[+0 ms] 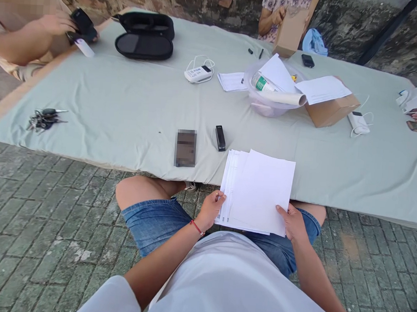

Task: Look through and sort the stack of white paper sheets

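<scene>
I hold a fanned stack of white paper sheets (259,189) over my lap, at the near edge of a low table covered in pale grey cloth (126,108). My left hand (210,209) grips the stack's lower left edge, fingers curled around it. My right hand (291,221) holds the lower right corner, thumb on top. A small black stapler (220,138) lies on the cloth just beyond the papers, and a phone (185,148) rests to its left.
Keys (44,118) lie at the left edge. An open black case (145,35), a white remote (198,73), a clear bowl with rolled paper (269,91) and a cardboard box (333,109) sit farther back. Other people's hands show at far left, top and right. Brick paving lies below.
</scene>
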Available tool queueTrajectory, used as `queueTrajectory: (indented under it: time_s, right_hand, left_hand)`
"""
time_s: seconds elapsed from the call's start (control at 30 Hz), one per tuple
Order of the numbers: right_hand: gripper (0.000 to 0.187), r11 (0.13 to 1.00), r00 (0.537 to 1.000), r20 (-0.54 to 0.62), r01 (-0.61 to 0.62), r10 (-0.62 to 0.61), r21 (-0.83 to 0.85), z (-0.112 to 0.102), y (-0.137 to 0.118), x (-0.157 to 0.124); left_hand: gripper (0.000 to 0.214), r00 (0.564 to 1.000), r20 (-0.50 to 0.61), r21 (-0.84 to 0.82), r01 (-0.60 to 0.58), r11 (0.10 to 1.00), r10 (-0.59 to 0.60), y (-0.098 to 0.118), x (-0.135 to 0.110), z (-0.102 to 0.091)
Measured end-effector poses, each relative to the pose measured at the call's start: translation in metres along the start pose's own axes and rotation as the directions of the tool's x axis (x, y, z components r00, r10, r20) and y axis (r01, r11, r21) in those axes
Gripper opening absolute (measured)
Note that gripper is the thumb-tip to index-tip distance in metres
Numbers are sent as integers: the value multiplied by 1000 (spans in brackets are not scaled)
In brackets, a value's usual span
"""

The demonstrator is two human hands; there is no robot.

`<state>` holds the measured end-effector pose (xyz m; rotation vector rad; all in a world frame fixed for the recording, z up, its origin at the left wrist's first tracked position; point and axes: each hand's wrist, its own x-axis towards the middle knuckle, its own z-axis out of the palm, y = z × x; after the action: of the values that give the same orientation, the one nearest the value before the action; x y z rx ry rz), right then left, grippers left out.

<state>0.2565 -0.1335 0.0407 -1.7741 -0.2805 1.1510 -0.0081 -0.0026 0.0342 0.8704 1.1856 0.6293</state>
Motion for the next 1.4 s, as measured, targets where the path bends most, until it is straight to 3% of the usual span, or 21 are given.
queueTrajectory:
  time_s: [0.23, 0.4, 0.5, 0.63, 0.77, 0.97, 1.23, 1.4]
  right_hand:
    - [38, 996, 996, -46, 78, -80, -33, -6, -3, 0]
    - [38, 998, 995, -79, 62, -62, -1, -9, -5, 1]
    - [38, 996, 997, -42, 74, -72, 56, -7, -8, 0]
    - [38, 995, 998, -21, 62, -61, 74, 0, -13, 0]
    - [42, 997, 999, 14, 32, -33, 67, 10, -16, -3]
    - [50, 1000, 999, 47, 7, -8, 29, 17, -10, -8]
    - [47, 991, 991, -99, 82, -93, -108, -14, 5, 5]
    - [48, 994, 983, -152, 98, -103, -42, -27, -5, 6]
  left_hand:
    - [20, 998, -31, 138, -54, 989, 59, -1, 0, 3]
    - [21, 991, -53, 229, -109, 967, 124, -3, 0, -2]
    - [28, 990, -21, 223, -131, 966, 139, -4, -1, -5]
    - [14, 992, -38, 178, -108, 978, 116, -3, -1, -3]
    - [19, 993, -65, 68, -95, 993, 99, -1, -1, 2]
    - [27, 993, -60, 57, -96, 994, 99, -3, -2, 2]
    - [20, 995, -41, 16, -87, 996, 87, -3, -1, -1]
    - [7, 991, -63, 109, -113, 988, 120, -5, 0, -3]
